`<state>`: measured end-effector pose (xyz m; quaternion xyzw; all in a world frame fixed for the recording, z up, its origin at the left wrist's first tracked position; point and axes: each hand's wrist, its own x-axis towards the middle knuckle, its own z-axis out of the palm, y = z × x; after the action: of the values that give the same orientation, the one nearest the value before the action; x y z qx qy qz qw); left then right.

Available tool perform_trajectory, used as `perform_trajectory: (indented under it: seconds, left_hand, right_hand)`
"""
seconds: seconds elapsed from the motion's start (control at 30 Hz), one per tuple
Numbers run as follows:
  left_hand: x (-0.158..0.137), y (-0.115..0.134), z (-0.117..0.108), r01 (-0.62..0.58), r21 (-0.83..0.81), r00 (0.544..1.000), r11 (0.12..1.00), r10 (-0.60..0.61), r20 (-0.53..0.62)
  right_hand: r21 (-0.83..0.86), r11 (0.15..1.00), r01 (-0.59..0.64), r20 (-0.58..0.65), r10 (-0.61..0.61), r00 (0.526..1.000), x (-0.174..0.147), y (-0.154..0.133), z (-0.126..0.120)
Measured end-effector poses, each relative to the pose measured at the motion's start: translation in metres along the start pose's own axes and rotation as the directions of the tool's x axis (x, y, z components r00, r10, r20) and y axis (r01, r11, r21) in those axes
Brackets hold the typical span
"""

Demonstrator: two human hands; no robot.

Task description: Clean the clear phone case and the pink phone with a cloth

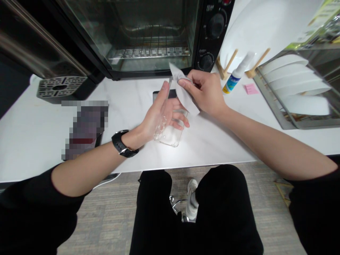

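Note:
A clear phone case [171, 136] lies across the palm of my left hand [156, 115], gripped between the thumb and the fingers seen through it. My right hand [205, 88] pinches a thin white cloth or wipe [186, 95] and holds it against the far end of the case. That end of the case is partly covered by the wipe. Behind my left hand, a dark flat object [156, 95] shows on the counter, mostly hidden. To the right of my right hand stands a small spray bottle [233, 80] with a blue and yellow label.
The white counter [127, 109] holds a toaster oven [148, 42] at the back and a machine with a drip tray [63, 86] at left. A blurred-out flat object [86, 131] lies left. Right are a pink sticky note [251, 89], a large white plate in a wooden stand [231, 65] and a dish rack [288, 122].

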<state>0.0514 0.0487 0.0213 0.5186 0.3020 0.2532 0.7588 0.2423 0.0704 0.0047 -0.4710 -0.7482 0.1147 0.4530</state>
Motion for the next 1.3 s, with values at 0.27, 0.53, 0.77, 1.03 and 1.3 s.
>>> perform_trajectory:
  seconds: [0.27, 0.53, 0.77, 1.03, 1.3]
  left_hand:
    - [0.0002, 0.0013, -0.0059, 0.055, 0.047, 0.998, 0.997, -0.056, 0.024]
    - [-0.0005, -0.0012, -0.0043, 0.071, 0.113, 0.997, 0.991, -0.076, 0.035]
    - [-0.0022, 0.0009, -0.0009, 0.007, 0.065, 0.999, 0.998, -0.004, -0.039]
    - [0.0020, -0.0043, -0.0049, 0.060, 0.029, 0.998, 0.998, -0.060, 0.023]
    - [0.0017, -0.0040, -0.0064, 0.073, 0.030, 0.994, 0.997, -0.075, 0.077]
  right_hand:
    - [-0.038, 0.997, 0.061, 0.041, -0.060, 0.997, -0.0032, -0.0050, 0.0025]
    - [-0.087, 0.996, -0.024, 0.016, 0.025, 1.000, -0.0029, -0.0014, 0.0006]
    - [0.079, 0.996, 0.041, 0.033, -0.044, 0.998, -0.0027, 0.0002, 0.0052]
    - [0.015, 1.000, -0.007, 0.004, 0.007, 1.000, -0.0026, 0.0010, 0.0036]
    - [0.066, 0.996, -0.055, 0.051, 0.052, 0.997, 0.0010, 0.0045, 0.0018]
